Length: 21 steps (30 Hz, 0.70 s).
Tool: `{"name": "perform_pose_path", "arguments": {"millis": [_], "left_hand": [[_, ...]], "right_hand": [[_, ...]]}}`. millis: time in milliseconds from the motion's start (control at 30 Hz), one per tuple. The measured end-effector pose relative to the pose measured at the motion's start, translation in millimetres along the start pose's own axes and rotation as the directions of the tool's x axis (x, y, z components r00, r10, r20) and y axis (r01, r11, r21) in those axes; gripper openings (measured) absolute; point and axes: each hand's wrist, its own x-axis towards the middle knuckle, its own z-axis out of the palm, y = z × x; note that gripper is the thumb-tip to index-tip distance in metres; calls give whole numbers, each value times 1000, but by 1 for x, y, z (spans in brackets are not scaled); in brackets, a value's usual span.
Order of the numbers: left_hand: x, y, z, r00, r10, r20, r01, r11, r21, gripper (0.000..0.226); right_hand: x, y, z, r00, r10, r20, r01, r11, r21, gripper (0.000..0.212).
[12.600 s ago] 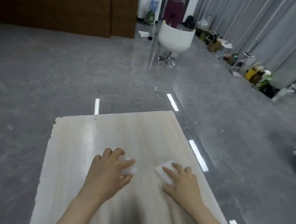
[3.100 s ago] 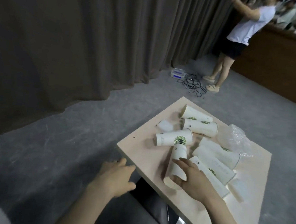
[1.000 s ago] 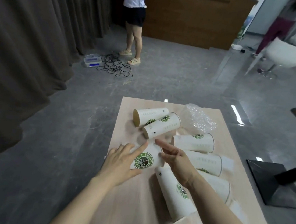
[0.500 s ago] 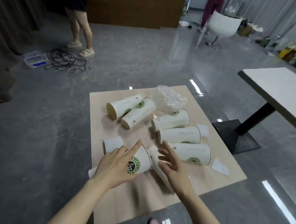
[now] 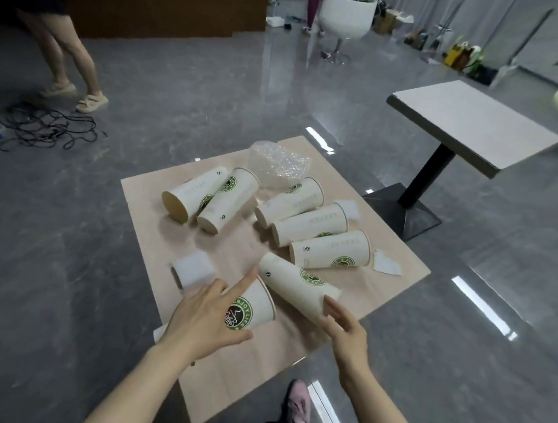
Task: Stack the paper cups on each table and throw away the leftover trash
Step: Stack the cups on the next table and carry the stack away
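We see a light wooden square table [image 5: 219, 377] bearing 7 white paper cups [image 5: 330, 249] lying sideways, crumpled clear bubble wrap [image 5: 277, 164] and white foam scraps [image 5: 194, 271].

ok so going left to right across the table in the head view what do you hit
white foam block → left hand holding a paper cup → right hand at a lying cup → torn white paper scrap
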Motion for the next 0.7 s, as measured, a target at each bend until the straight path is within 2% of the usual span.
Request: {"name": "perform_pose_path", "arguments": {"millis": [233,500,700], "left_hand": [[-9,-4,-5,1000,-8,18,8,1000,-13,104],[-5,-8,-8,1000,-9,0,9,1000,-27,103],[5,0,-10,999,-25,-44,20,994,-107,99]], "right_hand": [[15,1,3,999,-29,-15,29,1000,10,35],[23,-24,-17,981,-177,-75,186,972,142,38],[36,-47,-35,959,-281,27,270,943,196,42]]}}
